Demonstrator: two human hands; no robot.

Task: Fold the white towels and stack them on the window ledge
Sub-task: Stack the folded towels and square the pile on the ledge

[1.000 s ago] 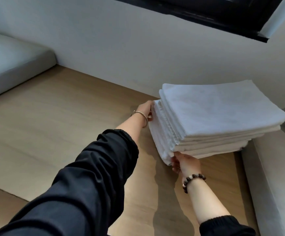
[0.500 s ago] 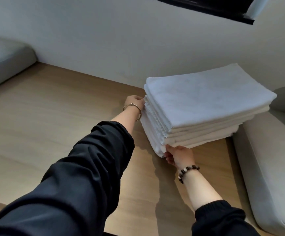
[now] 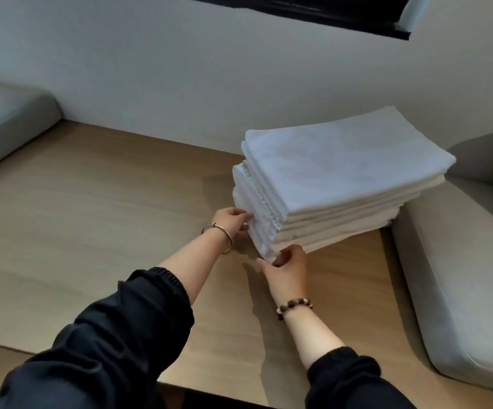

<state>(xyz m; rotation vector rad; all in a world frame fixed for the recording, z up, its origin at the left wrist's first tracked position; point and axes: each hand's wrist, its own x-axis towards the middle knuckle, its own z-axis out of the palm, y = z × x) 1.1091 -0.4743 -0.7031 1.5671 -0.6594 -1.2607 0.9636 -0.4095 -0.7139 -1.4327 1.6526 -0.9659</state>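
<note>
A stack of several folded white towels (image 3: 339, 172) rests on the wooden window ledge (image 3: 97, 208), close to the wall. My left hand (image 3: 232, 221), with a gold bangle on the wrist, touches the stack's left side with fairly straight fingers, about halfway up. My right hand (image 3: 288, 265), with a bead bracelet on the wrist, is at the stack's near bottom corner. Its fingers curl round the lowest towels and its thumb points left. The fingertips are hidden under the cloth.
A grey cushion (image 3: 457, 284) lies on the ledge right of the stack, almost touching it. Another grey cushion (image 3: 6, 125) lies at the far left. A white wall (image 3: 209, 69) runs behind, with a dark window frame (image 3: 327, 13) above.
My left hand has slid from the stack's far left corner toward me along its left side. My right hand stays at the near bottom corner. The view has shifted.
</note>
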